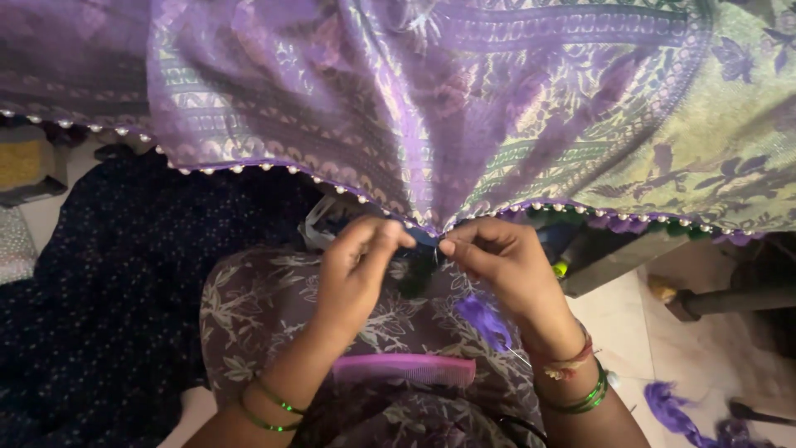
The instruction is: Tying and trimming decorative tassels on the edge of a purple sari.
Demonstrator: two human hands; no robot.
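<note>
A purple and pale green patterned silk cloth (464, 99) hangs across the top, its lower edge trimmed with small white beads (348, 192). My left hand (358, 267) and my right hand (496, 264) meet at that edge in the middle, each pinching the cloth between thumb and fingers. A thin needle or thread seems to sit between the fingertips, too small to tell. Purple thread (485, 321) hangs below my right hand. A pink comb (405, 369) lies on my lap. Green bangles circle both wrists.
My lap is covered in floral brown fabric (249, 307). A dark blue dotted cloth (116, 290) lies at the left. More purple thread (676, 415) lies on the pale floor tiles at the lower right, near dark furniture legs (730, 303).
</note>
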